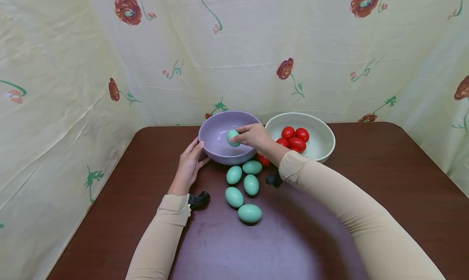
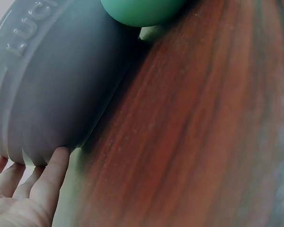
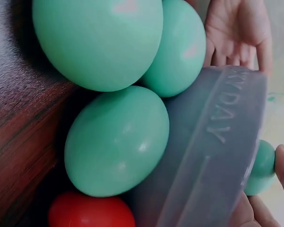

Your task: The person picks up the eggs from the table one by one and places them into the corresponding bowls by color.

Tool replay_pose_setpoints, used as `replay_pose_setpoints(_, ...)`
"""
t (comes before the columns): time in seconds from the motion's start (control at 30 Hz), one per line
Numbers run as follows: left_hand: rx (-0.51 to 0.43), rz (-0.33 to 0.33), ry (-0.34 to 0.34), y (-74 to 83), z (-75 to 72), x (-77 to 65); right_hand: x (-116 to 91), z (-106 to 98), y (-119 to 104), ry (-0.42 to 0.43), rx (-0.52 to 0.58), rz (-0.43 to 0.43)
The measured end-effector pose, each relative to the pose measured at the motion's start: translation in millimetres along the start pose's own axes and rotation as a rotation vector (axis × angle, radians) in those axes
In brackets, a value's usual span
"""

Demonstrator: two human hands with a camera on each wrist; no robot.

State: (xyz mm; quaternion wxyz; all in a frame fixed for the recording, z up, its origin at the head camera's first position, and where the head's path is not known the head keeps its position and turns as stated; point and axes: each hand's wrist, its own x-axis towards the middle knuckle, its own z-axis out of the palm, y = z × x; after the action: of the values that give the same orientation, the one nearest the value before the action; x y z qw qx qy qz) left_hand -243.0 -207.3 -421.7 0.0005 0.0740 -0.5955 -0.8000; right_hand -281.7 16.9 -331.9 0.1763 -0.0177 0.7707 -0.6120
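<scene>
A light purple bowl [image 1: 217, 127] with raised lettering on its outer wall stands near the table's far edge. My left hand [image 1: 188, 165] rests against the bowl's left side, its extended fingertips touching the outer wall in the left wrist view. Between thumb and fingers, my right hand [image 1: 254, 136] pinches a mint-green egg [image 1: 232, 138] over the bowl's opening. Nothing else shows inside the bowl, though the right hand hides part of it. Several more green eggs lie in front of it, among them a near one [image 1: 250, 213] and one close to the wall [image 3: 117, 142].
To the right stands a white bowl [image 1: 323, 143] with several red eggs [image 1: 297, 144] in it. Another red egg [image 1: 263, 160] lies low between the bowls, partly behind my right forearm. A floral cloth [image 1: 238, 84] hangs behind the dark wooden table [image 1: 146, 162].
</scene>
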Motion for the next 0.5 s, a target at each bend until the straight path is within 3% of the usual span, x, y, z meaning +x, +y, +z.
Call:
replay_pose_setpoints(0.13,0.004,-0.005,-0.004,0.0,-0.4,0.0,5.4,4.6,2.9,0.002,-0.034,-0.006)
replay_pose_setpoints(0.5,0.007,-0.001,-0.014,0.1,-1.4,1.0,16.1,13.3,3.6,0.034,-0.280,-0.034)
